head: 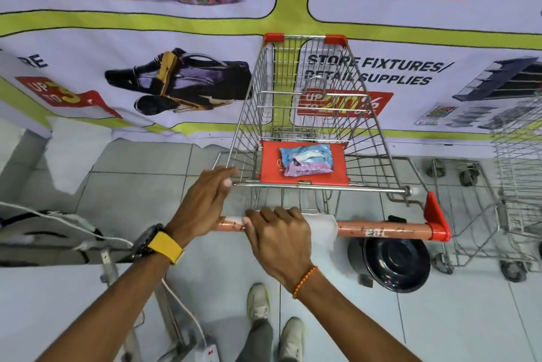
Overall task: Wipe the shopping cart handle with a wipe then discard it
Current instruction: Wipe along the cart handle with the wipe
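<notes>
The shopping cart's orange handle (381,229) runs across the middle of the view. My right hand (278,240) grips it left of centre, pressing a white wipe (322,229) around the bar; the wipe sticks out to the right of my fingers. My left hand (205,200) rests, fingers spread, on the cart's left rear corner above the handle's left end, holding nothing. A blue and pink pack of wipes (306,160) lies on the orange child-seat flap (269,162) in the wire basket.
A dark round bin (393,265) stands on the tiled floor under the handle's right half. A second wire cart (504,200) is at the right. A grey table with a white cable (58,218) is at the left. A printed banner covers the wall ahead.
</notes>
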A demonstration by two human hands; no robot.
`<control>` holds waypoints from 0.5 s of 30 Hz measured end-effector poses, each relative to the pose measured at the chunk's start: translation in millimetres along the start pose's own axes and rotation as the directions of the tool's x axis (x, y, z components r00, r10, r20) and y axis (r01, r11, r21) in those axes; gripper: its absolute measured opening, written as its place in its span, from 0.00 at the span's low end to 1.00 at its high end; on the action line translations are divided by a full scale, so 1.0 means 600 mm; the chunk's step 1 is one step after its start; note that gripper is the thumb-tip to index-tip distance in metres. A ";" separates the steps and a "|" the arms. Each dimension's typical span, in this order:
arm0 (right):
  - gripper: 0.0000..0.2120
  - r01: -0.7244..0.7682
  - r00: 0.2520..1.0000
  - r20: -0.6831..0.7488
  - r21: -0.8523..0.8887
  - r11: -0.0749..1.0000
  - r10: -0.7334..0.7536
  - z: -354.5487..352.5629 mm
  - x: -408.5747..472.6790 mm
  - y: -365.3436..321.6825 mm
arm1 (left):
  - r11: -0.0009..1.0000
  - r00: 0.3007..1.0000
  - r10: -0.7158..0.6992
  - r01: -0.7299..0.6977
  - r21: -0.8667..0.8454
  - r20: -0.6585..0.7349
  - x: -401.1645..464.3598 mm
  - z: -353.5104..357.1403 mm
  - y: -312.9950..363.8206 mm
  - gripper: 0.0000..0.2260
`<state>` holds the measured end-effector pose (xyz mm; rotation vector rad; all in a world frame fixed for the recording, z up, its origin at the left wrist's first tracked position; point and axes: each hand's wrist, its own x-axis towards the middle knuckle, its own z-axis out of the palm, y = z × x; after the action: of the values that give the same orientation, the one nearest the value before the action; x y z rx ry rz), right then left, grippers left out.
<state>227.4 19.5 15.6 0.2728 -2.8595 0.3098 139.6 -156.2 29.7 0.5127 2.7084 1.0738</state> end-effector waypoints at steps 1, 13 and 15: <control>0.13 0.019 1.000 -0.010 0.013 1.000 -0.019 0.007 0.001 -0.013 | 0.999 1.000 -0.005 0.004 -0.044 -0.015 0.001 -0.001 -0.002 0.31; 0.15 0.202 0.948 -0.273 0.108 0.973 -0.166 0.072 -0.027 -0.036 | 0.949 0.997 -0.076 0.077 -0.305 0.015 0.000 -0.003 -0.019 0.28; 0.14 0.228 0.937 -0.295 0.108 0.968 -0.188 0.072 -0.033 -0.023 | 0.968 0.998 -0.054 0.056 -0.244 0.015 0.001 -0.001 -0.018 0.31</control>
<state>239.3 -0.8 -28.1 0.5115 -2.5045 0.4679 136.3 -164.1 22.6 0.3969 2.5178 1.3615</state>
